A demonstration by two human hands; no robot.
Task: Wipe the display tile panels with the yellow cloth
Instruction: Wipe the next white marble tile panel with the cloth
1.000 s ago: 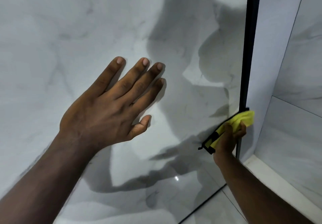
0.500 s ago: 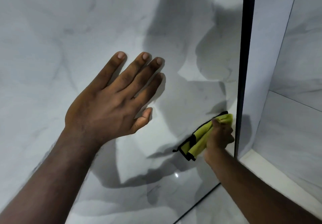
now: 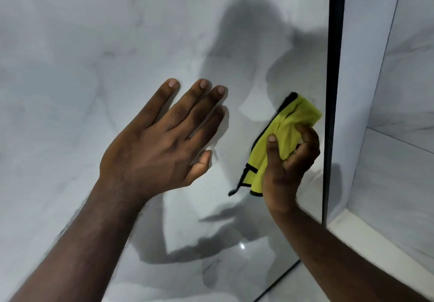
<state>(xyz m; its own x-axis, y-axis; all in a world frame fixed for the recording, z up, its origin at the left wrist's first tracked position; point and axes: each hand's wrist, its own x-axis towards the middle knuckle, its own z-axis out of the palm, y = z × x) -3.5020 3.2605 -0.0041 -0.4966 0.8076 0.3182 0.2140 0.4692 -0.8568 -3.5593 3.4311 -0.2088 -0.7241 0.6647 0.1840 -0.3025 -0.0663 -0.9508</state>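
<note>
The small yellow microfibre cloth with black stitched edging (image 3: 287, 125) is bunched in the right hand (image 3: 288, 167), whose thumb and curled fingers grip its middle and press it to the large glossy white marble-look tile panel (image 3: 94, 43); it sits at about three o'clock from the left hand (image 3: 159, 142), near but apart; that hand lies flat on the panel, fingers straight and spread, holding nothing. The cloth looks light, soft and floppy, and a loose corner hangs free at seven o'clock; a bunched hold at its middle, as here, seems soundest. The panel looks hard, smooth and probably slippery, so the cloth should glide; steady pressure likely matters more than force. Just beside the cloth at three o'clock runs the narrow black vertical edge strip (image 3: 333, 90); beyond it stands another pale tile panel (image 3: 399, 184) above a white ledge (image 3: 375, 243). Open room for strokes lies toward twelve and six o'clock; at nine o'clock the left hand stands in the way.
</note>
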